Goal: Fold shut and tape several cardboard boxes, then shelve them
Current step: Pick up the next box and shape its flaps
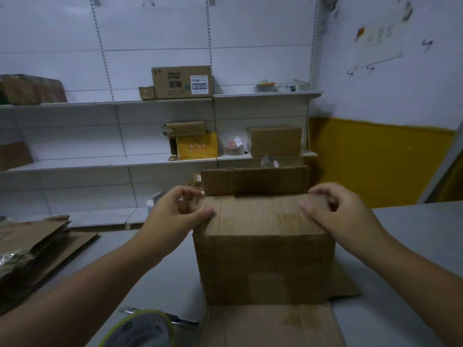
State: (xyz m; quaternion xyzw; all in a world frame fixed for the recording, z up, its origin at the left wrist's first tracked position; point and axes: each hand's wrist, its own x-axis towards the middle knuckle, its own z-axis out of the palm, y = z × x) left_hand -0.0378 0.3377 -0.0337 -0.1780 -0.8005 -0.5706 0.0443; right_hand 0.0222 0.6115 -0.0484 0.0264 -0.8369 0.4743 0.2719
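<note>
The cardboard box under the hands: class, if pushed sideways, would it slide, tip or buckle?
Probably slides: the cardboard box sits broad and flat, wider than tall. Its far flap stands up unsealed, so the top likely flexes under pressure.

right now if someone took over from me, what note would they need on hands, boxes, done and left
Left hand: thumb on the near flap of the box, fingers curled at its left edge; grip unclear.
Right hand: same at the right edge.
Box stands on a sheet on the table; far flap up.
Roll, likely tape, at near edge; flat boxes at left.
Done: near flap down.
Left: far flap, tape, shelf.
</note>
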